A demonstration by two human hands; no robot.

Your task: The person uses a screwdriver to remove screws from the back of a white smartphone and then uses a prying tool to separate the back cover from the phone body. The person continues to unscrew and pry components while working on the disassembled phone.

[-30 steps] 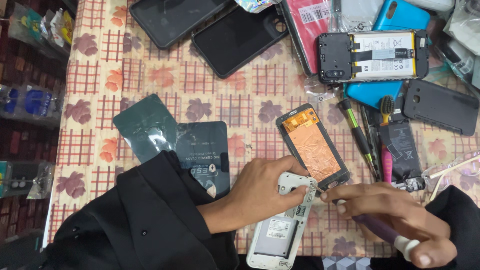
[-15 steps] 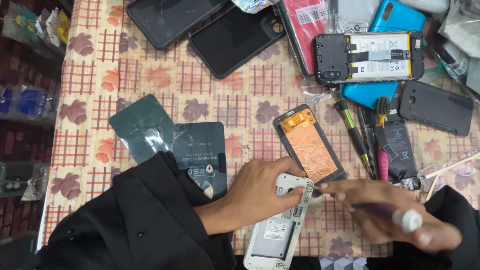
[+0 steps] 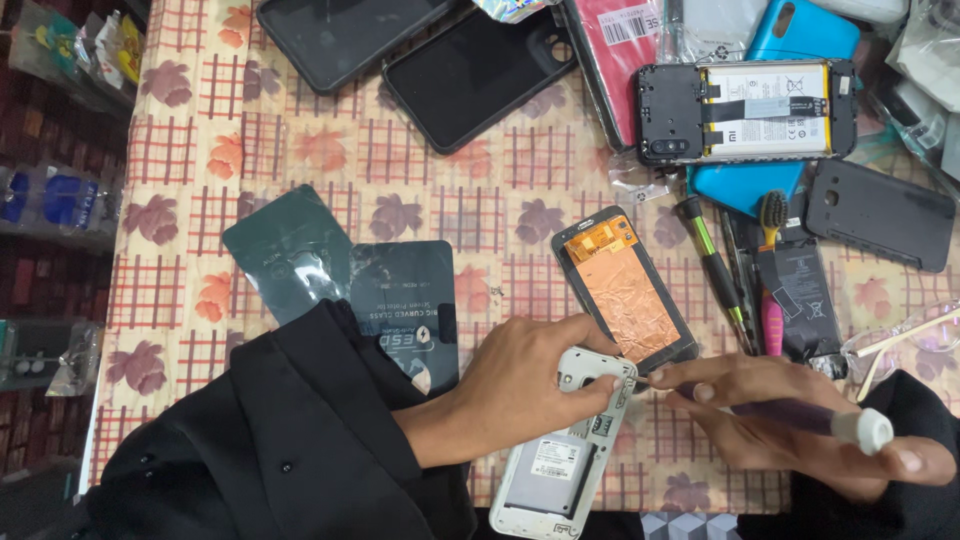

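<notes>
Near the lower edge of the patterned tablecloth (image 3: 300, 150), the white phone (image 3: 555, 470), opened at the back, is pinned flat under the left hand (image 3: 520, 395), fingers half-curled over its top end. A purple-handled screwdriver (image 3: 800, 418) is gripped in the closed right hand (image 3: 800, 435); compared with a second ago its tip is kept at the same upper corner, so the one fastener is judged unfinished. Just beside lies a copper-backed screen (image 3: 625, 290).

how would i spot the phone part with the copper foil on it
Start at the checked, flowered tablecloth and find the person's left hand pressing on a white opened phone. Just above that hand lies a tilted display panel. It alone has crinkled copper-orange foil inside a dark frame; the phones nearby are black, blue or white.
</notes>
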